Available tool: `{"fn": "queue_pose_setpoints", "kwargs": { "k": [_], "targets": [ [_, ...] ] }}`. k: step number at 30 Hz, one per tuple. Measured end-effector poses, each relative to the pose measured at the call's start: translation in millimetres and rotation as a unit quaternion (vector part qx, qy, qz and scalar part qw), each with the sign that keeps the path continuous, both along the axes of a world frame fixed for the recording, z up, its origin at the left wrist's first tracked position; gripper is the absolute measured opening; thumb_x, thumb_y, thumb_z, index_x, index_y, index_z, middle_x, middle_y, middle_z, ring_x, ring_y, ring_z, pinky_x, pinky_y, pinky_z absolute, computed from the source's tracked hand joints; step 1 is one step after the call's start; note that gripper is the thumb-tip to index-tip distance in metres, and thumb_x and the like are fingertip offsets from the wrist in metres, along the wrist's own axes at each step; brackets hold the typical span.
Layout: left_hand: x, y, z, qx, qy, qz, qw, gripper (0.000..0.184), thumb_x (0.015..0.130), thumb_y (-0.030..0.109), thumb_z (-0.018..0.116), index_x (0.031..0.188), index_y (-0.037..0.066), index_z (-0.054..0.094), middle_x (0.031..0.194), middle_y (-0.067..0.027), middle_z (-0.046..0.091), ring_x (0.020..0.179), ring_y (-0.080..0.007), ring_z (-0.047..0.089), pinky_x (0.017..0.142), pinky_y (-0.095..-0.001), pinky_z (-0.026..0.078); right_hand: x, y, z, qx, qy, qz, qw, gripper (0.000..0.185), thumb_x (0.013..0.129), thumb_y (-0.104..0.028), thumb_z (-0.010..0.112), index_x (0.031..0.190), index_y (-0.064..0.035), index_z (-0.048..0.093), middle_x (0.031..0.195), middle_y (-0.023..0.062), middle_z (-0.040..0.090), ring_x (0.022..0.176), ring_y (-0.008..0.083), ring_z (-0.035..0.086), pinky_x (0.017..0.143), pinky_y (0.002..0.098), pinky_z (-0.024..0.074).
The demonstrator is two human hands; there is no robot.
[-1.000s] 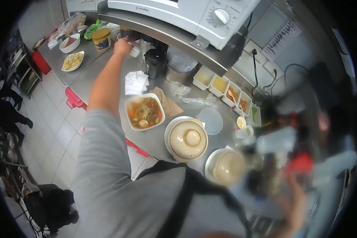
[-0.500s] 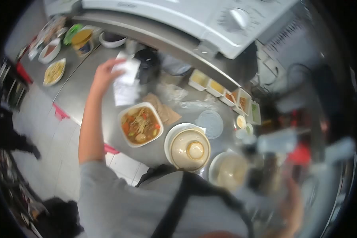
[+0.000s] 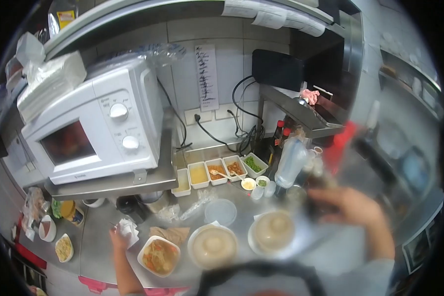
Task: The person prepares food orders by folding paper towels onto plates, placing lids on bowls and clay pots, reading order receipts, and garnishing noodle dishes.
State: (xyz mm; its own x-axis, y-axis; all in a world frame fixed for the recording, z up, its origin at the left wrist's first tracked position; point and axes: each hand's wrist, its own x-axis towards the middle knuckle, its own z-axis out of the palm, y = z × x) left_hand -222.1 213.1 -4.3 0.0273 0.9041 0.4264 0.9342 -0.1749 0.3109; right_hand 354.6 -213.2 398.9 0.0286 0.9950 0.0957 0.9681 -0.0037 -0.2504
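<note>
At the left of the counter my left hand [image 3: 117, 239] has its fingers closed at the edge of white paper slips [image 3: 128, 231]. Just right of it stands a square white bowl [image 3: 140, 257] of brown stew with vegetables. Two lidded beige pots, a nearer one [image 3: 213, 246] and one to its right [image 3: 275, 231], sit on white plates. My right hand [image 3: 355, 209] is stretched over the right side, thumb and forefinger apart and blurred by motion. A dark blurred shape [image 3: 308, 209] lies by its fingertips; whether the hand touches it cannot be made out.
A white microwave [image 3: 148, 118] stands on a steel shelf above the counter. Several topping tubs [image 3: 199, 175] line the wall, with a round clear lid [image 3: 220, 212] before them. Bottles [image 3: 279, 129] stand at the back right. A bowl of pale shreds [image 3: 64, 248] sits far left.
The view has tilted up and swung right, bringing the microwave and wall into sight. My left hand stays at the paper slips. My right hand has moved up and forward over the counter.
</note>
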Motion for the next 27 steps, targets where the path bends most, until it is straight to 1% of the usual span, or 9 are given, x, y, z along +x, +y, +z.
{"fn": "queue_pose_setpoints", "kwargs": {
  "k": [1,4,6,9,10,12,14,18,27],
  "targets": [
    [0.7,-1.7,-0.6,-0.018,-0.045,0.032,0.998,0.076,0.065,0.023,0.078,0.133,0.011,0.045,0.136,-0.0203,0.030,0.124,-0.0384,0.035,0.099,-0.0441,0.035,2.9,-4.8,0.2,0.001,0.003,-0.007,1.000,0.063,0.068,-0.020,0.076,0.125,-0.0082,0.052,0.092,0.0139,0.061,0.081,0.0319,0.060,0.072,0.0383,0.0481],
    [18.6,-31.1,48.0,0.089,-0.091,0.131,0.983,0.068,0.072,0.019,0.073,0.133,0.010,0.043,0.132,-0.0204,0.035,0.122,-0.0375,0.037,0.100,-0.0453,0.034,6.2,-23.4,17.6,0.083,-0.027,-0.021,0.996,0.057,0.068,-0.022,0.076,0.119,-0.0058,0.056,0.102,0.0149,0.061,0.093,0.0315,0.059,0.077,0.0369,0.0484],
    [36.0,-59.3,116.1,0.239,-0.161,0.112,0.951,0.058,0.080,0.015,0.066,0.132,0.008,0.042,0.133,-0.0193,0.035,0.123,-0.0336,0.038,0.100,-0.0432,0.034,15.1,-36.5,35.0,0.304,-0.158,-0.010,0.939,0.067,0.069,-0.046,0.073,0.116,-0.0019,0.056,0.120,0.0165,0.055,0.113,0.0341,0.051,0.094,0.0423,0.0397],
    [73.2,-110.4,251.6,0.349,-0.430,-0.112,0.825,0.046,0.086,0.016,0.057,0.128,0.004,0.044,0.131,-0.0128,0.042,0.116,-0.0252,0.045,0.098,-0.0360,0.035,25.4,-70.1,83.0,0.549,0.021,0.099,0.830,0.092,0.077,-0.068,0.053,0.136,0.0004,0.035,0.143,0.0187,0.032,0.132,0.0329,0.034,0.105,0.0442,0.0288],
    [90.7,-148.1,313.2,0.433,-0.263,-0.133,0.852,0.045,0.091,0.024,0.052,0.128,0.001,0.042,0.132,-0.0119,0.042,0.116,-0.0250,0.045,0.097,-0.0364,0.036,2.2,-72.5,99.0,0.565,0.093,0.233,0.786,0.070,0.077,-0.048,0.057,0.124,0.0019,0.044,0.123,0.0161,0.043,0.111,0.0297,0.042,0.094,0.0393,0.0365],
    [133.7,-215.5,412.7,0.487,-0.335,-0.408,0.696,0.079,0.083,0.057,0.052,0.131,-0.004,0.037,0.136,-0.0173,0.040,0.125,-0.0303,0.040,0.101,-0.0443,0.034,-36.6,-61.5,110.8,0.579,0.058,0.397,0.710,0.070,0.078,-0.049,0.056,0.124,0.0015,0.043,0.123,0.0160,0.043,0.111,0.0297,0.043,0.094,0.0398,0.0364],
    [171.2,-278.1,470.3,0.524,-0.212,-0.556,0.609,0.077,0.084,0.055,0.052,0.132,-0.003,0.037,0.136,-0.0171,0.040,0.124,-0.0302,0.041,0.101,-0.0440,0.033,-63.8,-41.3,105.7,0.559,0.029,0.492,0.667,0.070,0.078,-0.050,0.056,0.125,0.0010,0.043,0.123,0.0160,0.043,0.111,0.0298,0.043,0.094,0.0403,0.0363],
    [224.8,-341.9,497.4,0.518,-0.018,-0.668,0.534,0.074,0.085,0.052,0.051,0.133,-0.003,0.036,0.136,-0.0167,0.040,0.124,-0.0300,0.041,0.101,-0.0434,0.033,-94.8,-5.4,74.7,0.497,0.010,0.602,0.625,0.071,0.078,-0.051,0.055,0.125,0.0001,0.042,0.124,0.0159,0.044,0.112,0.0299,0.043,0.094,0.0412,0.0361],
    [256.2,-377.8,495.5,0.479,0.064,-0.685,0.546,0.067,0.088,0.045,0.049,0.135,-0.001,0.033,0.136,-0.0158,0.039,0.122,-0.0295,0.042,0.101,-0.0422,0.033,-91.5,13.5,45.1,0.467,0.055,0.668,0.577,0.072,0.079,-0.055,0.052,0.127,-0.0021,0.040,0.125,0.0157,0.045,0.113,0.0303,0.044,0.095,0.0432,0.0357]
  ]
}}
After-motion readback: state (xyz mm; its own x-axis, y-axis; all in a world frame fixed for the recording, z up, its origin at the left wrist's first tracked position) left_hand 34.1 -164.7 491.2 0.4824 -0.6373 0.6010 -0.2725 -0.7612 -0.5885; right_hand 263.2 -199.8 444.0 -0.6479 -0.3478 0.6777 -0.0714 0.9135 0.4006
